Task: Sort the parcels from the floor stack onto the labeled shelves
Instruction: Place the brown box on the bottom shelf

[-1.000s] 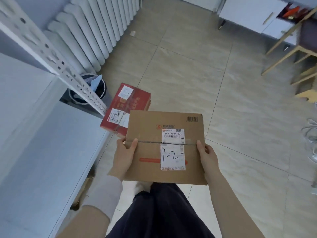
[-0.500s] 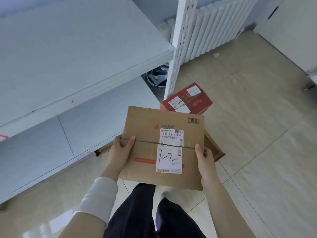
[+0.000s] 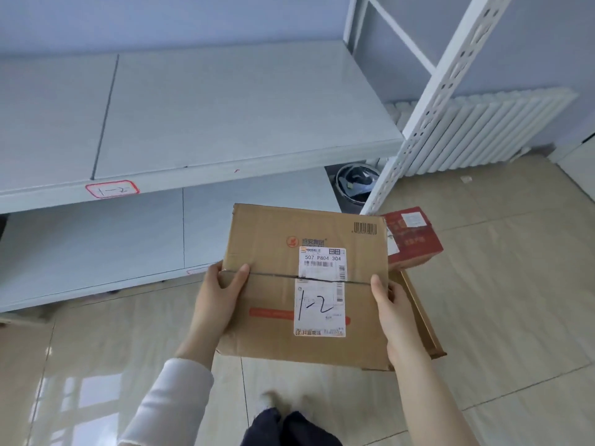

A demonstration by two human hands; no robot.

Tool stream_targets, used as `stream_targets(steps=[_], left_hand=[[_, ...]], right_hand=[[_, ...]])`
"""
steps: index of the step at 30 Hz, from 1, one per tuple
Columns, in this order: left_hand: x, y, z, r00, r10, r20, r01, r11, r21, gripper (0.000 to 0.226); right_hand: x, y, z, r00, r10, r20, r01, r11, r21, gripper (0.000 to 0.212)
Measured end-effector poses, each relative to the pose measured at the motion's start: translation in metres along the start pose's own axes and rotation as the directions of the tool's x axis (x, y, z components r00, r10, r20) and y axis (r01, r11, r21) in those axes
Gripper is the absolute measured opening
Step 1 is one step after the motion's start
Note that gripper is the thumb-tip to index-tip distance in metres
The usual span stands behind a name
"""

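Parcel (image 3: 280, 284): marked 1-2, held just in front of the shelf tag (image 3: 112, 189).
Left hand (image 3: 219, 297): fingers wrapped round parcel's left edge.
Right hand (image 3: 394, 312): clasps right edge.

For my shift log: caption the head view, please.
Left hand and right hand hold cardboard parcel marked 1-2, facing shelf label 1-2.

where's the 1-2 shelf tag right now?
Head view, left side: the 1-2 tag is on the front edge of the upper shelf, up and left of the parcel held by the left hand and right hand.
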State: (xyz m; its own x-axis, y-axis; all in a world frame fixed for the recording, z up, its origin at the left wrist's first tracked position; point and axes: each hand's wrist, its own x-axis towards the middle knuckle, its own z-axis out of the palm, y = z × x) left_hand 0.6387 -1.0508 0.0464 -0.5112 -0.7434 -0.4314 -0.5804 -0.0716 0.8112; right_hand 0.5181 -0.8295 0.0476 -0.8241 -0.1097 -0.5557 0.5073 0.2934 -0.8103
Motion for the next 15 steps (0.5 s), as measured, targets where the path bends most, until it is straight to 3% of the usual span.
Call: stream_targets(steps=[12,15], left_hand=[[0.021,0.113,-0.044,0.945,0.272,-0.179,-0.300,0.942,-0.149,0.048],[0.041,0.145,-0.038,0.923,0.319,-0.214,-0.355,0.922,-0.155,0.047]], right_hand=[[0.013,-0.131,0.029,0.944,-0.326,0.045,0.323,0.945,0.050,0.033],[0.038,-0.166,0.029,0.920,-0.388,0.061,0.383,0.920,0.083,0.017]])
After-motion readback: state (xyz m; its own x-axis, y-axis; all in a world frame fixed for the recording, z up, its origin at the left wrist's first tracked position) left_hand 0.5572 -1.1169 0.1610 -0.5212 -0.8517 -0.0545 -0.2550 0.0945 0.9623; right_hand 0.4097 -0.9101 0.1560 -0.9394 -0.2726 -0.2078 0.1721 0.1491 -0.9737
